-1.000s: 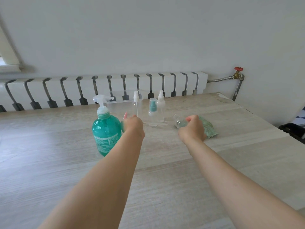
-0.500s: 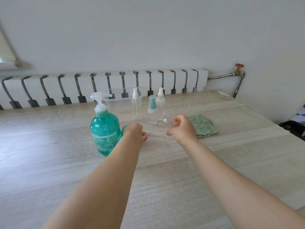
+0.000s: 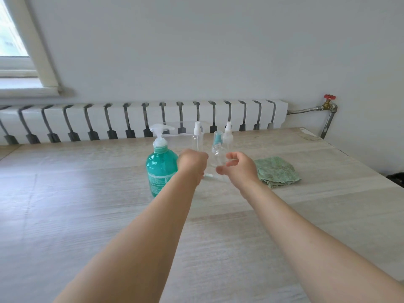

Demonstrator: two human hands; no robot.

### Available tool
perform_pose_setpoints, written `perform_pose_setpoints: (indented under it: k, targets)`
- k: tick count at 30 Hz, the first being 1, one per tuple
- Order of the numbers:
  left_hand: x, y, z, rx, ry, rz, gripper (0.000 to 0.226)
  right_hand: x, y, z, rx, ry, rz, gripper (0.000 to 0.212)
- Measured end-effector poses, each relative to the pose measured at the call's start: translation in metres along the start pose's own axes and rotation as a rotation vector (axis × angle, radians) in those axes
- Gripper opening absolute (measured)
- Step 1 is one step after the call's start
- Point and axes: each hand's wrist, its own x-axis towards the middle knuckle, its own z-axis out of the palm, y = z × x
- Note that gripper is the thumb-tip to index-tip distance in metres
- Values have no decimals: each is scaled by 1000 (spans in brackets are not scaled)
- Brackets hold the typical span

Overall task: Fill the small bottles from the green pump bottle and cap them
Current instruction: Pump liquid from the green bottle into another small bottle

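At centre frame the green pump bottle [image 3: 161,169] stands upright on the tabletop [image 3: 87,215], just left of the left hand [image 3: 192,164], which is curled into a fist; what it holds, I cannot tell. The right hand [image 3: 239,169] hovers loosely spread beside a small clear bottle [image 3: 216,157]. These small bottles look light, thin-walled and tippy; hold one round the body.

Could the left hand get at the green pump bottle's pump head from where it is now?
Probably yes. The left hand sits just right of the green pump bottle, and nothing stands over its pump head.
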Motion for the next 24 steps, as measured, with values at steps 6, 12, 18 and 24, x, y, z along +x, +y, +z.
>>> perform_pose_setpoints:
  k: [6,12,18,24]
  targets:
    - [-25,29,-23,256,200,382,16,-13,-23,15,-18,-19,-45,50]
    - [-37,45,-53,315,565,679,16,-23,-38,23,9,-68,-87,48]
    - [-17,43,-81,297,676,577,19,-22,-51,33,-5,-108,-105,49]
    - [-4,36,-92,147,515,400,29,-18,-60,38,17,-112,-134,54]
